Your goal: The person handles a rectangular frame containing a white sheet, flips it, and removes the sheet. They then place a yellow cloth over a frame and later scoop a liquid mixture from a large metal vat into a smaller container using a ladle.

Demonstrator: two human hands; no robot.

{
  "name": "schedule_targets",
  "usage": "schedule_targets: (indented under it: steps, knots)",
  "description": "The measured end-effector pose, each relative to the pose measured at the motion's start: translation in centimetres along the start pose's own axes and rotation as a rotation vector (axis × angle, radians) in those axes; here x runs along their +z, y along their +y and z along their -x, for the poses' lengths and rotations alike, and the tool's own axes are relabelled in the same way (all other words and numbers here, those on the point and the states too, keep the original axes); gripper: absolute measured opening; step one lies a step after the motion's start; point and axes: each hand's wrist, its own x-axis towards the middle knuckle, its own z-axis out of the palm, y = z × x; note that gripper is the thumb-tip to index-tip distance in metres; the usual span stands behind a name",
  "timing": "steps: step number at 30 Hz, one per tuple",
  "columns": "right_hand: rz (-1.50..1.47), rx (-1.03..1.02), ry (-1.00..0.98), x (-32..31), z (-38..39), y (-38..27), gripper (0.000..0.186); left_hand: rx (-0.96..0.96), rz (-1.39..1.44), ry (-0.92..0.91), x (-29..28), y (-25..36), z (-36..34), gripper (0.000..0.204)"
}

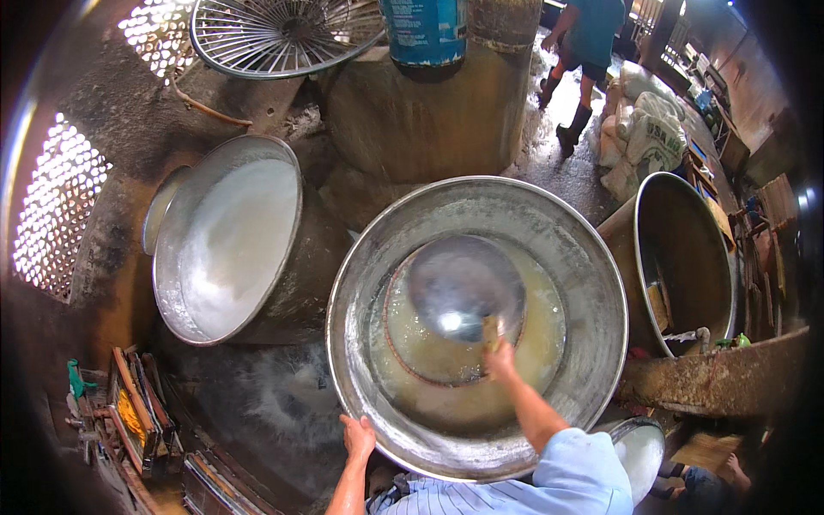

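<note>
A wide metal vat stands in front of me, with cloudy yellowish liquid in its bottom. My right hand reaches over the near side, closed round the short wooden handle of a large round metal scoop. The scoop is over the liquid, its bowl smeared by motion; I cannot tell how deep it dips. A thin brown ring shows in the liquid just below it. At the vat's near left, my left hand is beside the outer rim, fingers apart and holding nothing; whether it touches the metal is unclear.
A big vat of whitish liquid stands left, another large vat right. Behind are a concrete block, a blue bucket and a spoked metal wheel. A person in boots is near stacked sacks. Wooden frames lean lower left.
</note>
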Motion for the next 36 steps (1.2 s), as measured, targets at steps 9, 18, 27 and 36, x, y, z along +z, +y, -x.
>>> schedule_targets:
  steps: [9,18,27,36]
  knots:
    - [0.407,0.244,0.311,-6.6,-11.2,-0.1,0.041,-0.006,0.045,0.040,0.9,-0.3,-0.1,0.068]
    - [-0.297,0.623,-0.373,9.1,-6.2,12.7,0.023,-0.189,-0.078,-0.010,1.0,1.3,-1.0,0.072]
    - [-0.715,0.729,-0.586,13.2,2.2,7.8,0.014,-0.106,0.007,-0.040,0.0,1.1,-0.4,0.062]
    - [-0.541,0.381,-0.489,5.1,11.3,-14.7,0.004,-0.089,0.011,-0.129,-0.9,-0.8,-0.4,0.051]
